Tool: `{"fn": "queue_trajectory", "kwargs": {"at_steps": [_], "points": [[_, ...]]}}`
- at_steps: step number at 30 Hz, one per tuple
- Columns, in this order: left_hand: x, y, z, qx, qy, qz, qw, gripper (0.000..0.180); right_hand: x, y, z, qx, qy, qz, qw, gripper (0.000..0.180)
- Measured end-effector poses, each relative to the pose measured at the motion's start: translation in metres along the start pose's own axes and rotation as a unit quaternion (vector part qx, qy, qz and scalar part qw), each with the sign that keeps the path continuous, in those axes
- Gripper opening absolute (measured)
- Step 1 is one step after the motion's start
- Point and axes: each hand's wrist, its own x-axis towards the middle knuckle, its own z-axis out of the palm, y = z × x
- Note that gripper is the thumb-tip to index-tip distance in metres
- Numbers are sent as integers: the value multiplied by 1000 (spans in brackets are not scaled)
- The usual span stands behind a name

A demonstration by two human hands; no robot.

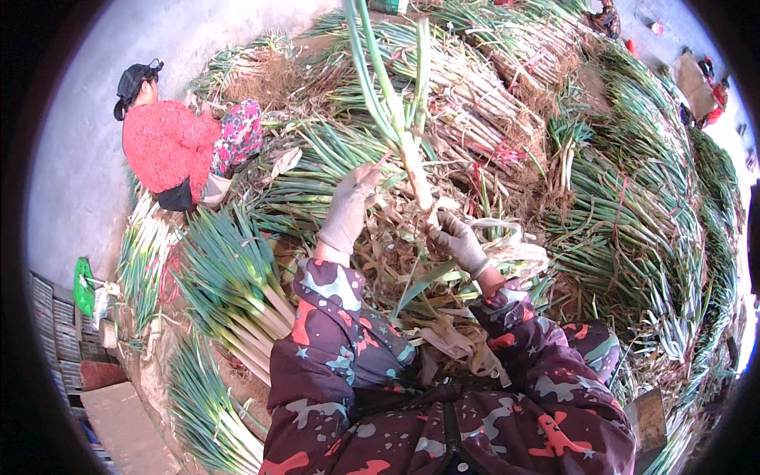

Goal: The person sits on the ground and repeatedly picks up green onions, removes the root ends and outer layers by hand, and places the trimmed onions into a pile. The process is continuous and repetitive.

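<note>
Above a heap of bundled green onions: one green onion stalk, pinched mid-stem by gloved left hand, white base clasped in gloved right hand.

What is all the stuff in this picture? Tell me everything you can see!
Green onion stalk: one, green leaves with white stem, held up between both hands.
Bundled green onions: many bundles, green and white, heaped left, ahead and right.
Peeled dry skins: a pile, tan, under the hands.
Red ties: several, around bundles ahead.
Co-worker: one, red top and dark cap, sitting upper left.
Green bag: one, far left.
Crates: a few, grey, lower left.
Concrete floor: grey, upper left.
Left hand: grey glove, gripping the stalk's leaves.
Right hand: grey glove, at the stalk's root end.
Sleeves: two, dark with colourful patches, bottom.
</note>
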Motion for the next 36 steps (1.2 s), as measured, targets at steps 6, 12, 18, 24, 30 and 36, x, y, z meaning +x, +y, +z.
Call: {"fn": "queue_trajectory", "kwargs": {"at_steps": [6,12,18,24,30,36], "points": [[-9,9,31,-92,-110,45,989,29,-26,12,18,-38,19,-64,997,25],[-29,25,46,-114,-75,74,988,28,19,-78,58,-107,51,-153,981,18],[-44,43,42,-71,2,39,997,30,56,-118,102,-33,-49,-195,979,30],[-13,32,-3,-254,17,102,962,34,38,-86,106,-222,77,-223,946,24],[-7,42,-60,-372,-21,133,918,37,-19,-21,2,-180,80,-73,978,33],[0,28,-58,-389,-36,110,914,37,-60,-26,27,-208,-127,4,970,47]]}}
